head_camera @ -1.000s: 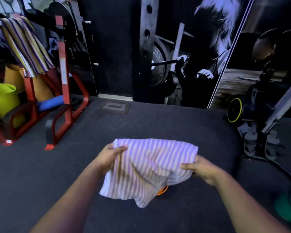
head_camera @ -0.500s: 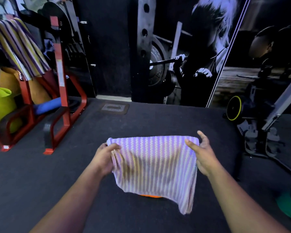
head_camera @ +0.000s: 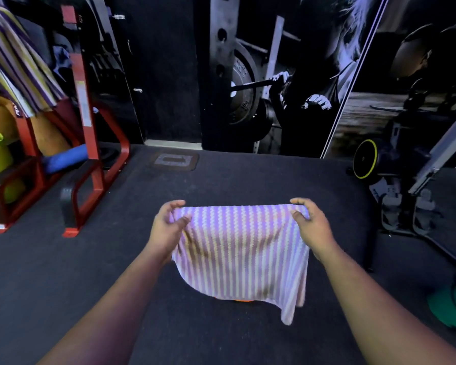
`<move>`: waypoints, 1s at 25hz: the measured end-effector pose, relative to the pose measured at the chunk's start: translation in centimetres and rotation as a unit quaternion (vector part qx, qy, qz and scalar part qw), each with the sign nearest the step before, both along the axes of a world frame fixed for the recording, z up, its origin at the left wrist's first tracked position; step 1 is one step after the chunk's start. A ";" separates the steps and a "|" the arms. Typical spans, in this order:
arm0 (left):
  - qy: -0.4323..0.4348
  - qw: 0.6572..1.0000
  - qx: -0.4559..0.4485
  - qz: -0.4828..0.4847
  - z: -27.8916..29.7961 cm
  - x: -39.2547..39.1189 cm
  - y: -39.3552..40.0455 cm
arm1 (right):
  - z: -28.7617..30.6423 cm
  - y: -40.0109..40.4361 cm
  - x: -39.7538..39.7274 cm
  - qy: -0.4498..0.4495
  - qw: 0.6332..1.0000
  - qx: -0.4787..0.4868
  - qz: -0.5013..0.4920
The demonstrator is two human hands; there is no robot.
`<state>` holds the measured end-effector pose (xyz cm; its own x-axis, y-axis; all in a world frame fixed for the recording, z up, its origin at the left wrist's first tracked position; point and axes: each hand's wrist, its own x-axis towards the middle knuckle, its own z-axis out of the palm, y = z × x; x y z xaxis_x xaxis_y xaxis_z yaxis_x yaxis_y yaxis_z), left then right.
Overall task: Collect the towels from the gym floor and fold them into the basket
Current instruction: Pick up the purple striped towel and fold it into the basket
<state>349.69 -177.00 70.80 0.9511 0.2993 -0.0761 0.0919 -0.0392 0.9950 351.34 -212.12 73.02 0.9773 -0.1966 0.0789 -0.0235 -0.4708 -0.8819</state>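
Two hands hold one striped towel [head_camera: 241,248] spread in the air above the dark gym floor [head_camera: 63,272]. Your left hand [head_camera: 166,227] pinches the upper left corner between thumb and curled fingers; your right hand [head_camera: 309,225] pinches the upper right corner likewise. The lower right corner hangs lowest, so the sheet is uneven. A sliver of something orange [head_camera: 241,300] shows beneath the hem; whether it is the basket cannot be told. Risk: if you fold from this skewed hang, the edges will likely mismatch, and a loosened pinch may drop the cloth. Farther left, another striped towel [head_camera: 16,64] drapes over a red rack [head_camera: 88,122].
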 end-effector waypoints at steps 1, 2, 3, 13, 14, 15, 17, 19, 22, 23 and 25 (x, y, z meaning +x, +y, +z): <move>0.008 1.000 -0.009 -0.028 0.3 0.7 -0.3 | -0.2 -0.5 0.7 0.010 0.997 0.063 0.033; 0.023 0.998 -0.036 -0.051 0.7 1.3 -0.5 | -0.6 -1.0 1.3 0.032 0.992 0.100 0.073; 0.046 0.994 -0.057 -0.076 0.9 1.8 -0.8 | -1.0 -1.6 1.7 0.051 0.985 0.113 0.119; 0.109 0.782 0.585 -0.187 -4.6 8.8 -4.6 | -6.7 -5.1 9.8 0.026 0.894 -0.421 0.153; 0.127 0.752 0.625 -0.168 -5.3 9.2 -5.1 | -7.2 -5.2 10.3 0.033 0.873 -0.460 0.162; 0.129 0.723 0.660 -0.156 -6.3 9.8 -5.2 | -8.0 -5.1 10.9 0.041 0.858 -0.480 0.180; 0.090 0.662 0.727 -0.160 -8.1 11.1 -5.3 | -9.8 -4.5 12.3 0.081 0.834 -0.495 0.228; 0.071 0.600 0.765 -0.222 -10.8 12.6 -4.7 | -11.5 -3.9 13.6 0.138 0.818 -0.493 0.261; 0.150 0.596 0.715 -0.334 -14.8 16.5 -3.3 | -14.3 -2.8 16.0 0.211 0.806 -0.470 0.293; 0.164 0.612 0.686 -0.358 -15.8 17.9 -2.9 | -15.4 -2.5 16.8 0.227 0.804 -0.460 0.301; 0.147 0.619 0.665 -0.391 -18.2 21.1 -2.6 | -17.6 -1.7 18.8 0.252 0.803 -0.447 0.302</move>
